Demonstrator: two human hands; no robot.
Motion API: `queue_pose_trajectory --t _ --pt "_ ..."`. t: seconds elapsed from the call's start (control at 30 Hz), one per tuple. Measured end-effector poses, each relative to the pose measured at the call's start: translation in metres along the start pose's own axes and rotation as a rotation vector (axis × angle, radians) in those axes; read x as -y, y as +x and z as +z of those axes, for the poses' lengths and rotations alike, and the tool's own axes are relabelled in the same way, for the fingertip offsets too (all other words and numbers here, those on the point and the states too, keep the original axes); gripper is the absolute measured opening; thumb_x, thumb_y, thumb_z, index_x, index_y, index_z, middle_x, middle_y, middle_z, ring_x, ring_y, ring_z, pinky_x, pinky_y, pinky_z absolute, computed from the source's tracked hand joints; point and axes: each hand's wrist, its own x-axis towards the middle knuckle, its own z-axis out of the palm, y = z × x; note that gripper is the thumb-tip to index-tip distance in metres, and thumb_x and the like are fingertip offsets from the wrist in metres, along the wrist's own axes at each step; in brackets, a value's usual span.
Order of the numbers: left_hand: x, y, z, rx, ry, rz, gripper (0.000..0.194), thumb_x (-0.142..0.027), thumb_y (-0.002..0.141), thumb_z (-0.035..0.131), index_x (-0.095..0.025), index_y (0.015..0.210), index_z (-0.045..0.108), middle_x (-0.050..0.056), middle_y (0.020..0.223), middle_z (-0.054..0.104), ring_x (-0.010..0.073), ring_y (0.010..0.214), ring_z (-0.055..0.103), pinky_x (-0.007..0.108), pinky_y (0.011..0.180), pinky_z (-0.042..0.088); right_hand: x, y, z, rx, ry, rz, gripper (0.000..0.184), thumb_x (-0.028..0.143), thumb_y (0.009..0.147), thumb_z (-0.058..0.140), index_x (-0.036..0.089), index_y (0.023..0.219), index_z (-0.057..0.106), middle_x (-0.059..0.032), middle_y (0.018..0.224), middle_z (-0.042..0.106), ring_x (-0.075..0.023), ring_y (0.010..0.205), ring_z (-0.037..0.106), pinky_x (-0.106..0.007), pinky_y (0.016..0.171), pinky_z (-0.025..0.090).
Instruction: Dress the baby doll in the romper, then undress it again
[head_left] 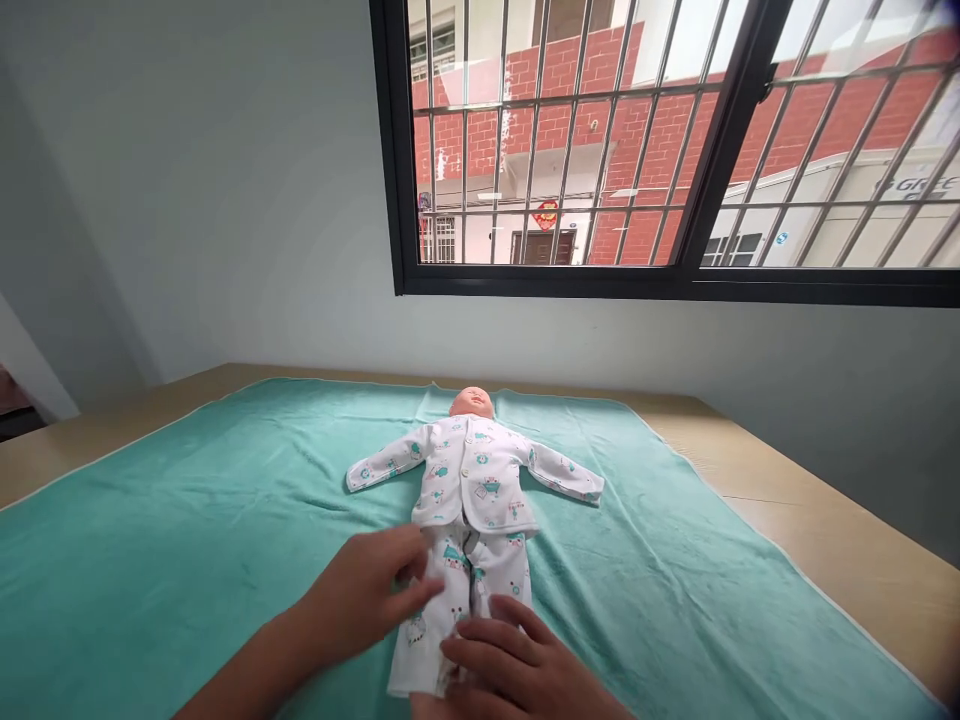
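Note:
A baby doll (pixel 472 402) lies on its back on a green cloth, dressed in a white printed jacket (pixel 480 480) with buttons. Its sleeves stretch out to both sides and cover the doll's hands. Matching printed trousers (pixel 427 640) lie below the jacket hem. My left hand (pixel 367 590) is beside the upper trouser leg, thumb and forefinger apart with nothing between them. Lower down, my right hand (pixel 517 665) bends over the trouser legs, its fingers and thumb around fabric near the bottom. That hand is slightly blurred and hides part of the leg ends.
The green cloth (pixel 225 520) covers most of a wooden table (pixel 810 490), with small creases in it. Behind the table stands a grey wall (pixel 300 320) with a black-framed, barred window (pixel 540 280).

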Motion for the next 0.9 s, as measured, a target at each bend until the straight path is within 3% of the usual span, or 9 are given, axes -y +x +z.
queue_pose_trajectory --t 0.1,0.2,0.27,0.33,0.43,0.57,0.73,0.9 --pt "-0.015 -0.04 0.014 -0.035 -0.029 0.067 0.014 -0.03 0.082 0.068 -0.022 0.09 0.06 -0.001 0.09 0.065 0.0138 0.08 0.063 0.021 0.07 0.05 0.006 -0.013 -0.013 0.042 -0.019 0.019 0.017 0.027 0.098 0.054 0.027 0.112 0.064 0.0056 0.119 0.07 -0.0081 0.116 0.058 -0.032 0.12 0.027" --pt "-0.011 -0.072 0.042 -0.157 0.001 0.104 0.05 -0.031 0.073 0.079 -0.025 0.118 0.057 0.004 0.113 0.064 0.0175 0.1 0.066 0.023 0.085 0.055 0.003 -0.015 -0.021 0.002 -0.012 0.082 0.018 0.034 0.097 0.055 0.024 0.108 0.064 0.0017 0.114 0.071 -0.0134 0.111 0.06 -0.036 0.115 0.034" --pt "-0.005 -0.084 0.062 -0.211 0.064 0.083 0.07 -0.035 0.068 0.084 -0.026 0.13 0.052 0.007 0.118 0.063 0.02 0.105 0.066 0.025 0.09 0.055 0.0 -0.015 -0.022 0.021 0.038 0.128 0.029 0.047 0.097 0.049 0.022 0.106 0.063 -0.0011 0.11 0.071 -0.0164 0.109 0.06 -0.038 0.111 0.038" --pt "-0.001 -0.088 0.077 -0.229 0.15 0.053 0.082 -0.035 0.068 0.084 -0.027 0.14 0.045 0.01 0.123 0.061 0.0221 0.107 0.066 0.027 0.09 0.056 -0.001 -0.015 -0.02 0.006 0.087 0.149 0.038 0.052 0.099 0.04 0.022 0.103 0.062 -0.0016 0.104 0.072 -0.0168 0.105 0.061 -0.037 0.106 0.04" --pt "-0.004 -0.087 0.09 -0.239 0.279 0.035 0.089 -0.038 0.073 0.08 -0.031 0.149 0.035 0.014 0.127 0.061 0.0242 0.106 0.068 0.028 0.084 0.058 0.003 -0.015 -0.015 -0.118 0.101 0.17 0.043 0.045 0.104 0.028 0.018 0.097 0.061 -0.0025 0.093 0.071 -0.0157 0.091 0.061 -0.033 0.092 0.044" --pt "-0.017 -0.08 0.09 -0.254 0.337 0.05 0.081 -0.036 0.073 0.08 -0.035 0.144 0.043 0.006 0.105 0.069 0.0197 0.089 0.071 0.024 0.075 0.06 0.009 -0.014 -0.018 -0.198 0.076 0.203 0.043 0.04 0.105 0.027 0.016 0.094 0.061 -0.0046 0.087 0.069 -0.0162 0.08 0.058 -0.03 0.073 0.043" --pt "-0.037 -0.07 0.071 -0.368 0.293 0.036 0.04 -0.042 0.088 0.064 -0.03 0.126 0.062 0.0 0.085 0.065 0.0115 0.073 0.069 0.016 0.067 0.057 0.008 -0.011 -0.034 -0.257 0.039 0.288 0.024 0.012 0.094 0.039 0.017 0.093 0.062 -0.0038 0.086 0.068 -0.0167 0.074 0.055 -0.03 0.069 0.041" --pt "-0.052 -0.061 0.059 -0.49 0.363 0.049 0.03 -0.045 0.095 0.049 -0.027 0.11 0.067 0.0 0.076 0.065 0.0127 0.064 0.066 0.019 0.058 0.054 0.004 -0.014 -0.045 -0.219 -0.003 0.378 0.023 0.003 0.089 0.043 0.019 0.082 0.058 -0.0043 0.087 0.064 -0.0144 0.069 0.052 -0.028 0.064 0.038"
